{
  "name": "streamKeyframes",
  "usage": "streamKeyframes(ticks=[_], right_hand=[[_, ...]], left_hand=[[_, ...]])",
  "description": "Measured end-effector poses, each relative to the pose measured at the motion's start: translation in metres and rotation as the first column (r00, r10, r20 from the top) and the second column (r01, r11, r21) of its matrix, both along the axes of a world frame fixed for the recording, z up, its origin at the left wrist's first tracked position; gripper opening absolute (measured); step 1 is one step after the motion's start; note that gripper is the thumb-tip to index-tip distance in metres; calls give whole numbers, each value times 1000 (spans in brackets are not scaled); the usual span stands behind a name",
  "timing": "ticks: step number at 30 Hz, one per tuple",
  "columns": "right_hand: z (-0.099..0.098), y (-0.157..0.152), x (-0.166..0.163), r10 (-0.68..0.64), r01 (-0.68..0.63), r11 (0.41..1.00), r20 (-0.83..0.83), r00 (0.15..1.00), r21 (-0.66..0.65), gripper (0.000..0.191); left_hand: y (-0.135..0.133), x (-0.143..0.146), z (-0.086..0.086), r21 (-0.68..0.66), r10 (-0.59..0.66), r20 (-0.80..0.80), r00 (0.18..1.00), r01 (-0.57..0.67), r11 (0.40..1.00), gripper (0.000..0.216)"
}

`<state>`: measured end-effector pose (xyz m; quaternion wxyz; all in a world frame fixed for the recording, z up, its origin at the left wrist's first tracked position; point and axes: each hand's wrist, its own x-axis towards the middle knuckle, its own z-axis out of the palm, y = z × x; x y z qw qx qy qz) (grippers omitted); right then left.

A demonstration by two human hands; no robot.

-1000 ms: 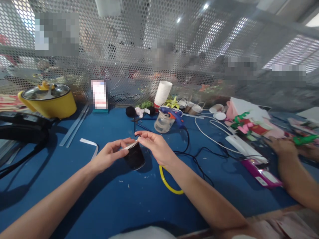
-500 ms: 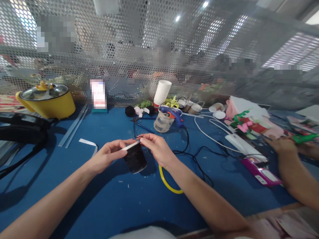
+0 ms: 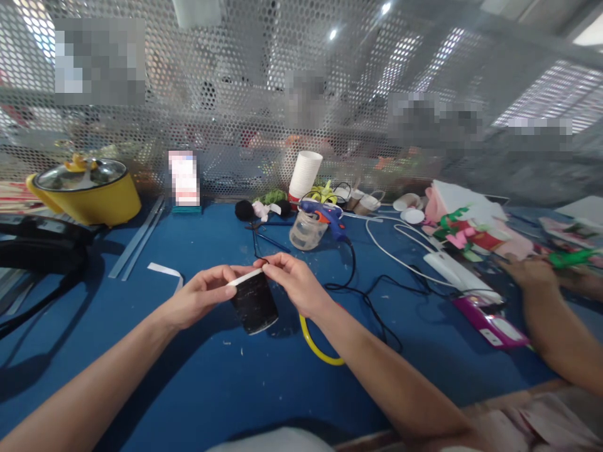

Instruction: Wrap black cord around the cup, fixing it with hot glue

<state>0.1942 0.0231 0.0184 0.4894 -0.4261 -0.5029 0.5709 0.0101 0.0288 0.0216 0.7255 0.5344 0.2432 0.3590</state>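
Observation:
A black paper cup (image 3: 255, 306), tilted and scuffed with pale specks, is held over the blue table between both my hands. A narrow white strip (image 3: 245, 276) lies along its upper rim. On the left side of the rim, my left hand (image 3: 200, 295) is closed, thumb on the strip and fingers behind the cup. My right hand (image 3: 296, 284) pinches the right end of the strip at the rim with thumb and fingertips. A thin black cord (image 3: 255, 242) rises just behind the cup; its lower end is hidden by my right fingers.
A blue glue gun (image 3: 325, 212) rests on a clear plastic jar (image 3: 304, 233). Nearby are stacked white cups (image 3: 305, 174), a yellow ring (image 3: 313, 348), a loose white strip (image 3: 164, 270) and a purple power strip (image 3: 492, 326). At right, a co-worker's hand (image 3: 530, 273) handles green pieces.
The cup has tipped very slightly, showing a little more of its black side. Both my hands keep their grip in almost the same place. The whole view has shifted a little.

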Motion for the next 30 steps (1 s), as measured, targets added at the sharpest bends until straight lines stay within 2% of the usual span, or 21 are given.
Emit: streamKeyframes(ticks=[11,17,22,27,30], right_hand=[[0,-1,5,76,-80,995,64,995,61,12],[-4,3,9,64,-87,988,171,983,130,12],[-13,9,8,-4,-86,965,342,940,248,11],[-14,8,4,-65,-93,946,459,886,312,7],[-12,4,0,-105,-89,931,494,863,354,6]], left_hand=[[6,-4,-9,-4,19,-6,1000,-19,1000,10],[11,-6,-15,32,89,-144,986,-86,996,14],[16,-9,-22,134,136,-294,946,-100,986,12],[15,-10,-16,297,135,-410,902,-8,955,18],[9,-2,-10,426,254,-443,860,-47,903,16]])
